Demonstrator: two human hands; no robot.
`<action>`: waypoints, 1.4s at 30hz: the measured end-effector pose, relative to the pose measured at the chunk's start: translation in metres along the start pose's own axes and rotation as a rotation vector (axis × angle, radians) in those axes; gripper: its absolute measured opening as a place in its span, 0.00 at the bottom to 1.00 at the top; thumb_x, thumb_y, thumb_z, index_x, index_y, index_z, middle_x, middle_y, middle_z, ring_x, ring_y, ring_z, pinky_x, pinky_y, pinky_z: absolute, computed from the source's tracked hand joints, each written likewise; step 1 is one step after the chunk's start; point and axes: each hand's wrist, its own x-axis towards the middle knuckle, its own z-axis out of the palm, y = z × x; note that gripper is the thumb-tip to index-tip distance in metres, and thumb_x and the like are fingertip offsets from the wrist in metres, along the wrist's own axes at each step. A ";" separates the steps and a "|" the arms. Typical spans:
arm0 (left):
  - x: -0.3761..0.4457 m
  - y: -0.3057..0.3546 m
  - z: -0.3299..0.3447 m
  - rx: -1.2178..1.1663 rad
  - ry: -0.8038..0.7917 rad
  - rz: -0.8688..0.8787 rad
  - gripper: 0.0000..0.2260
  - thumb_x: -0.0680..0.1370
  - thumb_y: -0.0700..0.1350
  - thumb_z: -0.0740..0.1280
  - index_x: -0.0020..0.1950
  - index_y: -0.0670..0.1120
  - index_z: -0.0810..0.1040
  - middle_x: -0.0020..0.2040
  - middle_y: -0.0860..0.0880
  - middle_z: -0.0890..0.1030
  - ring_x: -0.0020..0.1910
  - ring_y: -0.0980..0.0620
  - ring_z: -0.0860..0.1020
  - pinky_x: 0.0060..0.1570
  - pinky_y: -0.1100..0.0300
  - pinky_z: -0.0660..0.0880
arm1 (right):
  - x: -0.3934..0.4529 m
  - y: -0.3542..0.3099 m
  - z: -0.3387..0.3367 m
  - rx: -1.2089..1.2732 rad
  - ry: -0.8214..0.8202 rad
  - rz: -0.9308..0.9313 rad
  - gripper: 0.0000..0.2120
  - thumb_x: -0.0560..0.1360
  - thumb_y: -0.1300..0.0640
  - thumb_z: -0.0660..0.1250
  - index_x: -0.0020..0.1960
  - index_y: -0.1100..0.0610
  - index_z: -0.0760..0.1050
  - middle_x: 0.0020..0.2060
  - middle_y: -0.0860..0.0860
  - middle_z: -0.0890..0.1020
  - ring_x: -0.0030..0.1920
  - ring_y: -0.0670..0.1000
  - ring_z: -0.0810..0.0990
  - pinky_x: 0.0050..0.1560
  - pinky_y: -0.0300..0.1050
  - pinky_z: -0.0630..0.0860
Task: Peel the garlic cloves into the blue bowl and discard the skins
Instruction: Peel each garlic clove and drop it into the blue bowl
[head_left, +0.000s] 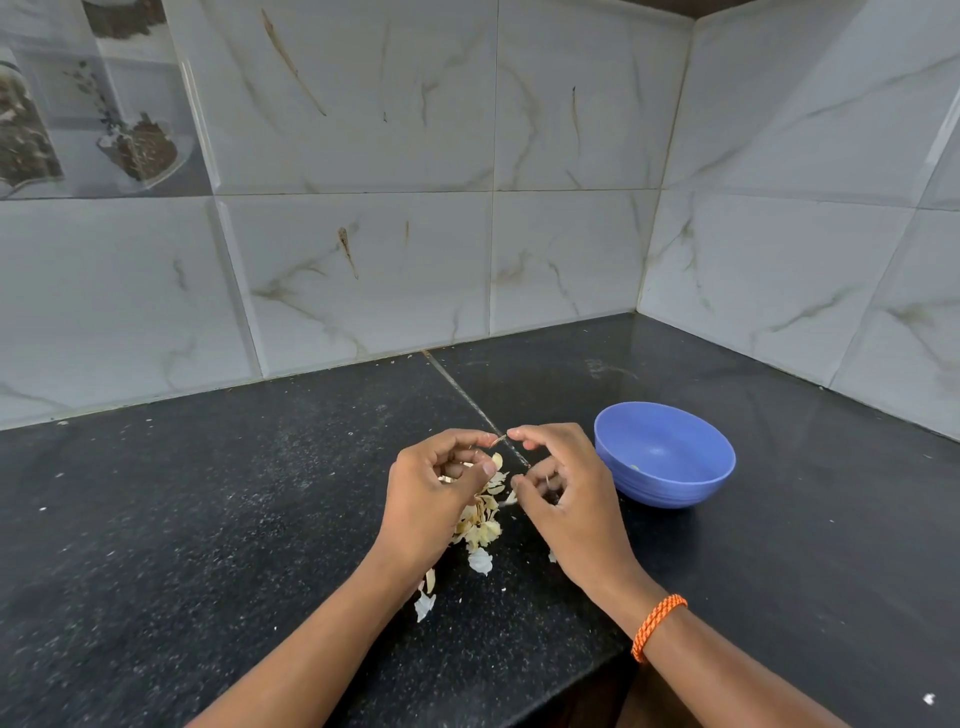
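My left hand (441, 483) and my right hand (561, 483) meet above the black counter (208, 519), fingertips nearly touching. Between them a thin brownish strip of garlic skin (498, 440) is pinched at both ends. The left hand's curled fingers also hide something small and pale; whether it is a clove I cannot tell. A heap of papery garlic skins (485, 519) lies on the counter below and between the hands, with loose flakes trailing toward me. The blue bowl (670, 483) stands just right of my right hand, with a pale bit at its bottom.
Marble-patterned wall tiles (467, 234) close the counter at the back and on the right, forming a corner behind the bowl. A grout seam (457, 387) runs across the counter toward the hands. The counter's front edge (597, 670) drops off under my right forearm.
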 end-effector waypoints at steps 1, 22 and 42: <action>0.000 0.000 0.000 0.001 -0.001 0.004 0.10 0.80 0.39 0.76 0.56 0.54 0.89 0.47 0.49 0.88 0.47 0.40 0.84 0.44 0.47 0.86 | 0.000 0.000 0.000 -0.002 -0.009 -0.002 0.27 0.74 0.69 0.77 0.67 0.47 0.79 0.57 0.45 0.76 0.47 0.49 0.83 0.45 0.38 0.82; 0.001 -0.004 -0.003 0.314 -0.005 0.109 0.10 0.82 0.43 0.74 0.57 0.57 0.89 0.52 0.63 0.87 0.46 0.57 0.85 0.49 0.49 0.85 | 0.001 0.002 -0.001 0.077 0.044 0.074 0.17 0.78 0.57 0.77 0.65 0.47 0.81 0.45 0.44 0.82 0.46 0.48 0.82 0.45 0.39 0.81; -0.005 -0.002 -0.001 0.451 -0.086 0.213 0.10 0.82 0.43 0.74 0.58 0.58 0.89 0.50 0.62 0.86 0.50 0.58 0.84 0.48 0.68 0.76 | 0.000 -0.001 -0.001 0.039 0.058 0.040 0.20 0.82 0.60 0.73 0.71 0.47 0.78 0.51 0.41 0.83 0.54 0.47 0.83 0.51 0.35 0.80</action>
